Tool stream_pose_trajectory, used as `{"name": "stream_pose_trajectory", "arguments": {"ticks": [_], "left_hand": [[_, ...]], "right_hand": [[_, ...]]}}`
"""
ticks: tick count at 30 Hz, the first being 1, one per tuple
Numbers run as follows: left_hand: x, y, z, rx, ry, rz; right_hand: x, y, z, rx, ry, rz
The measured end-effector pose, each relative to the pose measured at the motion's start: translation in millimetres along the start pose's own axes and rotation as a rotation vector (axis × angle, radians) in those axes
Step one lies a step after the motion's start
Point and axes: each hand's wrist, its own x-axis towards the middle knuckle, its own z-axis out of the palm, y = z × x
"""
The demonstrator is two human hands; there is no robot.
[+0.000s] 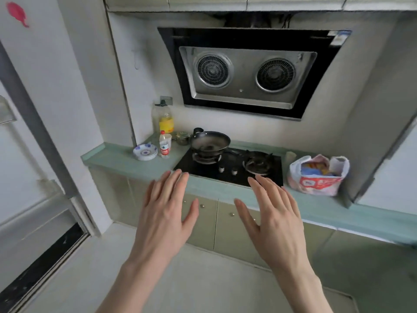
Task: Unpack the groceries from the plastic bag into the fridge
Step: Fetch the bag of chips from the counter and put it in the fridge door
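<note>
A white plastic bag with red print stands on the green counter to the right of the stove; blue and orange packets show through its open top. My left hand and my right hand are both held out flat in front of the counter's edge, fingers spread, holding nothing. The bag lies to the right of my right hand, apart from it. A white appliance door fills the left edge; whether it is the fridge I cannot tell.
A black gas stove carries a dark wok on its left burner. Left of it stand an oil bottle, a small water bottle and a patterned bowl. A range hood hangs above. Cabinets run below the counter.
</note>
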Motion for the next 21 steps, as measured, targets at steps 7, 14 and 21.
{"name": "stream_pose_trajectory", "arguments": {"ticks": [7,14,21], "left_hand": [[54.1,78.6,75.9,-0.091,-0.072,0.151],[94.9,146.8,144.0,-0.158,-0.118,0.216],[130.9,197.1,206.8,-0.234,-0.147,0.321]], "right_hand": [[16.4,108.0,-1.9,-0.091,0.041,0.085],[31.2,197.7,-3.2,-0.162,0.048,0.133],[42.1,261.9,12.3,-0.207,0.038,0.219]]}}
